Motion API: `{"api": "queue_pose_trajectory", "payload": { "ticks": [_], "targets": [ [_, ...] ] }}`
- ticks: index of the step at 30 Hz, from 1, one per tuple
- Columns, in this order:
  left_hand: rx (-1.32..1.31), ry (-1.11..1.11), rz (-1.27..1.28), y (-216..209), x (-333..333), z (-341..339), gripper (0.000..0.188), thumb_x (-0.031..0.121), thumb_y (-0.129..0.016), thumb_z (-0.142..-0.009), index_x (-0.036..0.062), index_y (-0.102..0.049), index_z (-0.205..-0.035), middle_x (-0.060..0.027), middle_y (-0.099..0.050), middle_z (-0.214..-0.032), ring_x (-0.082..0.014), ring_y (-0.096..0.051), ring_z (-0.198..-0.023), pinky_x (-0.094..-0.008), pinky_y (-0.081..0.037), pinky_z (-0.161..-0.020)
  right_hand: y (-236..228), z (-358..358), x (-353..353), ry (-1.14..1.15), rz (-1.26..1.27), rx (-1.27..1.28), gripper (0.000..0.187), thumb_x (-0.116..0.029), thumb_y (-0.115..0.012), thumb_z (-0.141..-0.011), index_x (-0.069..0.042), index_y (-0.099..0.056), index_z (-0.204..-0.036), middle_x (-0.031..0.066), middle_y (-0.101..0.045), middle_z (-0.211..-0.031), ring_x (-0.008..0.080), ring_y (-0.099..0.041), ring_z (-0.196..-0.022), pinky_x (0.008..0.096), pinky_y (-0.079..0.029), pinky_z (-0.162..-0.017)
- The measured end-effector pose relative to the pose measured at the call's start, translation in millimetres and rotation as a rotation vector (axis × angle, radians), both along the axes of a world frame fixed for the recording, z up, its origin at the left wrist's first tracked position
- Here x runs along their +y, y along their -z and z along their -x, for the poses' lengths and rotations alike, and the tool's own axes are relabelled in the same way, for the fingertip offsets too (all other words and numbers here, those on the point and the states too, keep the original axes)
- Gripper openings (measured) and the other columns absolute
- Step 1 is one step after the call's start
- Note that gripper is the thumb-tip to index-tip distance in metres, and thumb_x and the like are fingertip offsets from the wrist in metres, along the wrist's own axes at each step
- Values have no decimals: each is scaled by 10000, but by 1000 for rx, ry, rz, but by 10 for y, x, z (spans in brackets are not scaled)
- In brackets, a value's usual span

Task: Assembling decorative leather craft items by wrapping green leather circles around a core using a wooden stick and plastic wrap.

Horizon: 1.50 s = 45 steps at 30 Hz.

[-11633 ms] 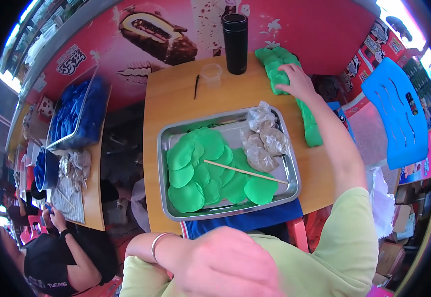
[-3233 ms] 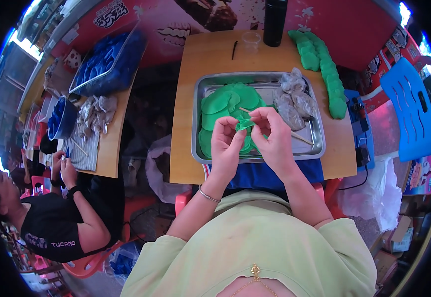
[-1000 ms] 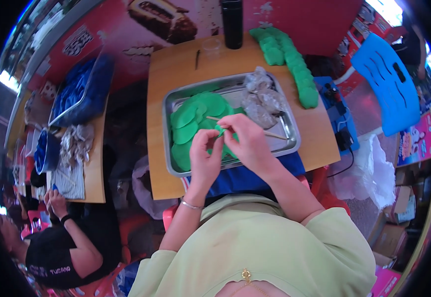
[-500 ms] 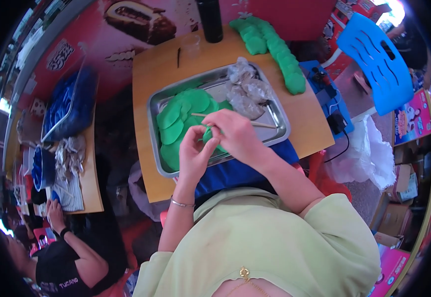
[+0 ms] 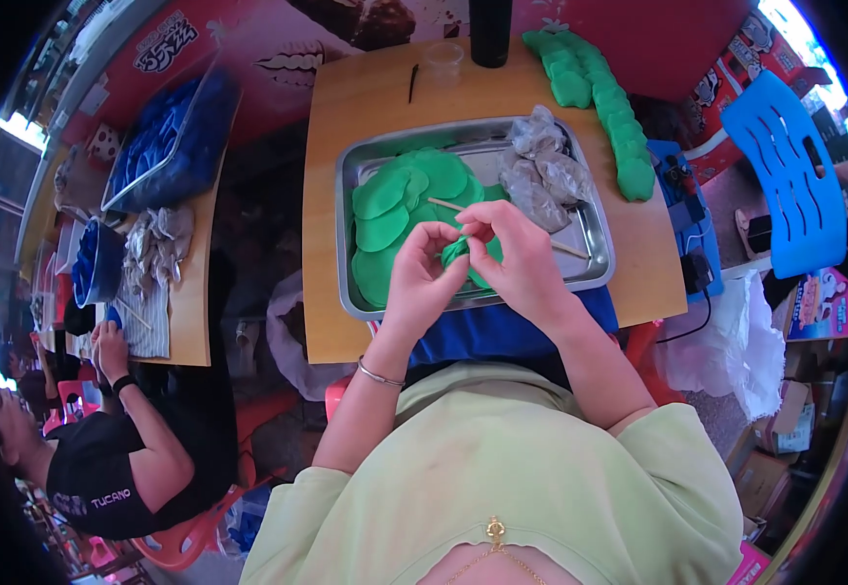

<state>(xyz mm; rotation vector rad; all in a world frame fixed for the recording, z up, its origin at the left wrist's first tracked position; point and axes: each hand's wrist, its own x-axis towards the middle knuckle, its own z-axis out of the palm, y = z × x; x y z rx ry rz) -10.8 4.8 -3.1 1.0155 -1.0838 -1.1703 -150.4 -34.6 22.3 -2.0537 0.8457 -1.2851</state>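
Above the near part of a metal tray (image 5: pixel 350 294), my hands meet at a small bunched piece of thin green sheet (image 5: pixel 455 252). My left hand (image 5: pixel 422 280) pinches it from the left with thumb and forefinger. My right hand (image 5: pixel 521 261) has its fingertips closed at the top of the bunch. A thin wooden stick (image 5: pixel 569 250) shows on both sides of my right hand and seems to run through or behind it. Overlapping flat green discs (image 5: pixel 382 195) cover the tray's left side. Several clear plastic bags with brownish contents (image 5: pixel 533 195) lie at its right.
A row of overlapping green rounded pieces (image 5: pixel 611 112) runs along the table's (image 5: pixel 331 336) far right. A black bottle (image 5: pixel 490 34) and clear cup (image 5: pixel 443 63) stand at the back. A blue chair (image 5: pixel 790 180) is right; a co-worker (image 5: pixel 117 458) sits left at another table.
The view has shifted, so the table sits further right and higher. My fingers have rearranged around the green bunch, which shows more now. The stick slants more steeply.
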Motion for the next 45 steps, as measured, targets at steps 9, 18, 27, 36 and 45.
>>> {"api": "queue_pose_trajectory", "payload": {
  "ticks": [9, 18, 27, 36, 45],
  "targets": [
    [-10, -23, -90, -45, -15, 7, 128, 77, -619, -878, 9, -562, -970, -5, -581, -920, -70, -542, -850, -211, -458, -688, 62, 28, -46, 6, 118, 16, 316, 97, -595, -750, -57, -554, -1023, 96, -569, -891, 224, -613, -749, 328, -516, -632],
    [514, -129, -138, 35, 28, 239, 96, 93, -624, -892, 48, -586, -967, 5, -597, -935, -59, -557, -850, -213, -460, -742, 28, -70, 122, 224, 58, -23, 378, 55, -632, -740, -59, -537, -1088, 103, -555, -880, 214, -605, -732, 340, -505, -649],
    [539, -128, -130, 92, 6, 194, 87, 86, -616, -896, 65, -589, -976, -2, -622, -938, -69, -566, -845, -219, -459, -741, 126, -22, 21, 105, -45, -130, 373, 69, -617, -768, -47, -534, -1113, 99, -645, -870, 214, -663, -775, 309, -525, -686],
    [320, -233, -45, 94, -3, 198, 119, 80, -644, -879, 30, -585, -969, 3, -597, -900, -56, -530, -817, -191, -415, -704, 69, 16, 24, 73, -242, -159, 332, 69, -617, -792, -27, -566, -1106, 82, -667, -892, 138, -666, -812, 262, -532, -751],
    [-102, -216, -24, -5, 4, 135, 109, 77, -614, -893, -5, -586, -960, -11, -595, -916, -53, -525, -772, -186, -424, -624, 119, 52, 23, 68, -334, -230, 220, 43, -623, -774, -18, -585, -982, 63, -669, -846, 140, -667, -757, 259, -530, -701]
  ]
}}
